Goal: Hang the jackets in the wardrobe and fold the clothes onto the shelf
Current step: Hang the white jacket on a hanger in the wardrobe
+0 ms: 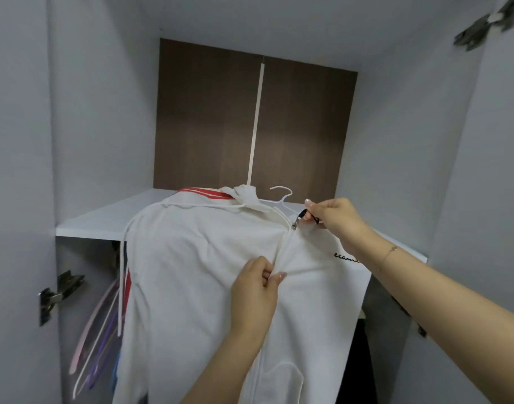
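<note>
A white zip-up hooded jacket (197, 258) with red stripes lies draped over the front edge of the white wardrobe shelf (83, 224), its lower part hanging down. A white hanger (283, 196) sticks out at its collar. My right hand (334, 218) pinches the black zipper pull (303, 215) near the collar. My left hand (257, 290) pinches the fabric beside the zipper line, lower down the chest.
Several empty hangers (98, 325) in pink, purple, white and blue hang below the shelf on the left. Grey wardrobe walls close in both sides, with a metal hinge (56, 293) on the left door and a brown back panel (250, 118) behind.
</note>
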Demonstrator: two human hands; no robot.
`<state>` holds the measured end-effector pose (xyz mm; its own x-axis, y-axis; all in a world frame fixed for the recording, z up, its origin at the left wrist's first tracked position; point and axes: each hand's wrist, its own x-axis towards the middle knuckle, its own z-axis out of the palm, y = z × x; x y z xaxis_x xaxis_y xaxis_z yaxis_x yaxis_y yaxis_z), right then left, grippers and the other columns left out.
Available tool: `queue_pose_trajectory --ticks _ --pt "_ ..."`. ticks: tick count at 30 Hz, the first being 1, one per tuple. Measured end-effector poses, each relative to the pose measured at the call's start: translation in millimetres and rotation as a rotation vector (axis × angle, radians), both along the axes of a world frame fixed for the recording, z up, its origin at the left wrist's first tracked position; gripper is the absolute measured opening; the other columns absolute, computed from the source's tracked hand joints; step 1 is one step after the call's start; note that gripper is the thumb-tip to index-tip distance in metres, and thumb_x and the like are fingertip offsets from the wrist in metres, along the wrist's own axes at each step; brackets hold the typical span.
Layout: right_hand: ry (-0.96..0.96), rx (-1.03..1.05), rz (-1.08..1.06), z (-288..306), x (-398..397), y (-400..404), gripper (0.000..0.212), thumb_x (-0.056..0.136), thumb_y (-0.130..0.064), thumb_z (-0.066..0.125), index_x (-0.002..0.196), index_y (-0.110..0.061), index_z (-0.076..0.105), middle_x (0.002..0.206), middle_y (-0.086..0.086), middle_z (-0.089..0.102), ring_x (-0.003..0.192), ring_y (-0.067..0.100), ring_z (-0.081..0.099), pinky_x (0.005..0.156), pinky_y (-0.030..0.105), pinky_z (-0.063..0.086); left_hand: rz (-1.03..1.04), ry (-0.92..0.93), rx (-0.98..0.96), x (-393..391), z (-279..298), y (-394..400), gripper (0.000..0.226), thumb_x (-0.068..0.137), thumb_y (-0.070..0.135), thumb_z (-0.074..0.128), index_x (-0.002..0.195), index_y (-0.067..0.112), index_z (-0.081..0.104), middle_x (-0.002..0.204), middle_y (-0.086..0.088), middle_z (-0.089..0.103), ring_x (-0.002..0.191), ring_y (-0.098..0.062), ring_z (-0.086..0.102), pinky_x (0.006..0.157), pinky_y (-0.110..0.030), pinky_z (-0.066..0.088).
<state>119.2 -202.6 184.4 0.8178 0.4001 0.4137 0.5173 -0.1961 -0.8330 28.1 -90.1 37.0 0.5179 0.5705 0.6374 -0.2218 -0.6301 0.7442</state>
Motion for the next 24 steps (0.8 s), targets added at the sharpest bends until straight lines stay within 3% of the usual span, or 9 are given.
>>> queue_pose_trajectory --ticks 5,8,10,13,16,18,20,22,24 --pt "-0.022 -0.069 -0.050 7 13 18 0.045 0.098 -0.027 0.060 0.055 -0.014 0.063 0.046 -0.008 0.059 0.044 0.007 0.048 0.054 0.020 0.041 -0.015 0.032 -0.029 -21 -6 9 0.030 0.083 0.018 0.076 0.070 0.017 0.050 0.075 0.006 0.054 0.069 -0.002 0.053 0.062 -0.012 0.041" --pt "-0.039 -0.075 -0.063 17 18 26 0.044 0.097 -0.029 0.061 0.056 -0.014 0.065 0.043 -0.011 0.055 0.049 0.014 0.043 0.053 0.024 0.037 -0.030 0.076 -0.050 -33 -7 15 0.028 0.083 0.018 0.076 0.070 0.014 0.052 0.076 0.005 0.056 0.066 -0.002 0.051 0.062 -0.013 0.040" --pt "-0.044 -0.100 -0.063 21 20 32 0.042 0.097 -0.030 0.062 0.058 -0.014 0.067 0.047 -0.005 0.058 0.053 0.019 0.044 0.056 0.026 0.038 -0.034 0.087 -0.060 -41 -8 17 0.029 0.083 0.019 0.076 0.069 0.014 0.052 0.075 0.005 0.056 0.065 -0.001 0.051 0.061 -0.012 0.040" --pt "-0.091 -0.149 -0.060 21 20 41 0.040 0.097 -0.032 0.061 0.062 -0.013 0.069 0.071 0.012 0.061 0.065 0.021 0.045 0.064 0.028 0.037 -0.028 0.098 -0.061 -47 -6 21 0.031 0.083 0.019 0.076 0.067 0.017 0.050 0.074 0.005 0.055 0.063 0.000 0.050 0.061 -0.010 0.039" --pt "-0.065 -0.120 -0.014 23 20 40 0.041 0.099 -0.032 0.058 0.064 -0.013 0.068 0.069 0.007 0.060 0.048 0.014 0.036 0.048 0.022 0.030 -0.026 0.145 -0.032 -47 2 25 0.026 0.083 0.020 0.076 0.070 0.016 0.053 0.076 0.006 0.055 0.065 0.000 0.049 0.063 -0.010 0.039" --pt "-0.009 -0.065 0.050 24 23 35 0.042 0.099 -0.034 0.057 0.064 -0.013 0.065 0.064 0.002 0.059 0.047 0.015 0.031 0.045 0.018 0.029 -0.004 0.149 0.056 -41 11 27 0.021 0.083 0.020 0.076 0.077 0.017 0.056 0.083 0.007 0.054 0.074 -0.002 0.051 0.069 -0.012 0.041" --pt "0.029 -0.035 0.116 26 24 29 0.041 0.099 -0.035 0.057 0.067 -0.010 0.066 0.070 0.005 0.062 0.064 0.022 0.038 0.065 0.024 0.037 0.040 0.094 0.161 -32 25 28 0.019 0.084 0.024 0.075 0.092 0.018 0.059 0.098 0.007 0.054 0.094 -0.009 0.050 0.085 -0.021 0.042" --pt "0.037 -0.049 0.179 25 25 23 0.039 0.098 -0.033 0.059 0.070 -0.008 0.070 0.075 0.009 0.064 0.075 0.024 0.042 0.074 0.031 0.036 0.099 0.071 0.211 -18 42 29 0.035 0.084 0.037 0.073 0.111 0.022 0.058 0.115 0.008 0.050 0.110 -0.013 0.044 0.094 -0.023 0.036" --pt "-0.003 -0.093 0.257 22 28 17 0.038 0.098 -0.032 0.059 0.071 -0.008 0.071 0.067 0.001 0.066 0.065 0.019 0.051 0.065 0.020 0.041 0.196 0.147 0.288 -2 57 30 0.052 0.082 0.057 0.066 0.124 0.030 0.054 0.127 0.011 0.046 0.121 -0.013 0.037 0.093 -0.025 0.026"
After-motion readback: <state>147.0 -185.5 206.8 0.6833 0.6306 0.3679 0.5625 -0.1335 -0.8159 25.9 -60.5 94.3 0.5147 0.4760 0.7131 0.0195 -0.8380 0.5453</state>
